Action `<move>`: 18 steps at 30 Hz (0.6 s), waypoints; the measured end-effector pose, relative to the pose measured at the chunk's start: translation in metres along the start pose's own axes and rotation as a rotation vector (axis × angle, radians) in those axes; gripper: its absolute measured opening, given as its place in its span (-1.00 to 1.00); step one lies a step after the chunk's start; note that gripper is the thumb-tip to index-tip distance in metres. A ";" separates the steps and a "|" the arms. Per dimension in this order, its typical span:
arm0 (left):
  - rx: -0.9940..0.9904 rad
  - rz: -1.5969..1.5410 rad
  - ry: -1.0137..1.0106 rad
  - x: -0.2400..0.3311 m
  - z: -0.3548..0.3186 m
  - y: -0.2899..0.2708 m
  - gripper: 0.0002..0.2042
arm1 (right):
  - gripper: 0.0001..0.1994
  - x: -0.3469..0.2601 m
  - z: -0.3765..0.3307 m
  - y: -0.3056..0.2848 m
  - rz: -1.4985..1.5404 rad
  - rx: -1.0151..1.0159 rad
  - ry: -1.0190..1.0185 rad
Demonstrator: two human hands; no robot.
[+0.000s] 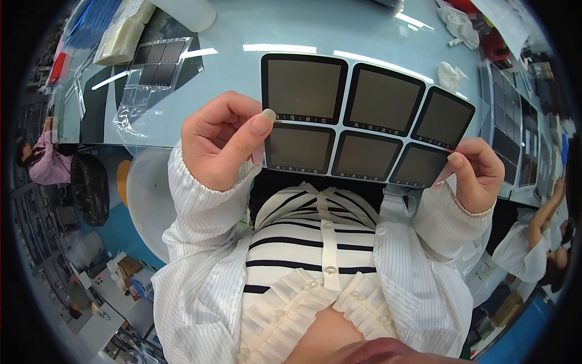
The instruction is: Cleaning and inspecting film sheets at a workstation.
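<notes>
Between my two hands a thin sheet (303, 148) is stretched out, tilted, just over the table's near edge. It carries two rows of dark grey, black-bordered panels with small marks along their lower borders. My left hand (221, 142) pinches its left edge, the thumb on top near the seam between the rows. The right edge is pinched by my right hand (476, 176), thumb in front and fingers bent behind. What lies behind the sheet is hidden. Similar panels (160, 64) in clear plastic lie on the table beyond my left hand.
More panel sheets (506, 121) lie at the right end of the table (230, 76). Crumpled white tissues (450, 76) and a white cylindrical container (189, 13) stand farther back. A round white tub (148, 200) is beside my left arm. Other people sit at both sides.
</notes>
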State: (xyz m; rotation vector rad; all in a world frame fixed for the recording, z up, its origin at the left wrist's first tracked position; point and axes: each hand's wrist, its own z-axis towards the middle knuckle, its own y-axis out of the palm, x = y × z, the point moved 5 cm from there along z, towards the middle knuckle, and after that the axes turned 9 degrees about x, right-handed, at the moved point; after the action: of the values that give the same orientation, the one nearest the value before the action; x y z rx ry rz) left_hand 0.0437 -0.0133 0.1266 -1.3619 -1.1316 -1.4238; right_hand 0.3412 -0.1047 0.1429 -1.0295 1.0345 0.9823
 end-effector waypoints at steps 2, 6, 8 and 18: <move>0.007 0.005 -0.002 -0.001 0.000 0.000 -0.89 | -0.94 0.001 0.000 -0.001 0.025 0.032 0.029; 0.008 0.002 -0.005 -0.001 0.000 0.001 -0.89 | -0.93 0.002 0.000 0.000 0.034 0.019 0.027; 0.013 0.014 -0.004 -0.001 0.000 0.001 -0.88 | -0.93 0.003 0.000 0.000 0.046 0.014 0.028; 0.006 0.020 0.016 -0.002 -0.001 -0.004 -0.89 | -0.88 -0.001 0.001 0.004 0.007 -0.027 -0.014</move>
State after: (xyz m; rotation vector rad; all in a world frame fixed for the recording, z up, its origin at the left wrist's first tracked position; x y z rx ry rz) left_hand 0.0395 -0.0136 0.1242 -1.3516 -1.1081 -1.4138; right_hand 0.3375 -0.1033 0.1429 -1.0402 1.0164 1.0099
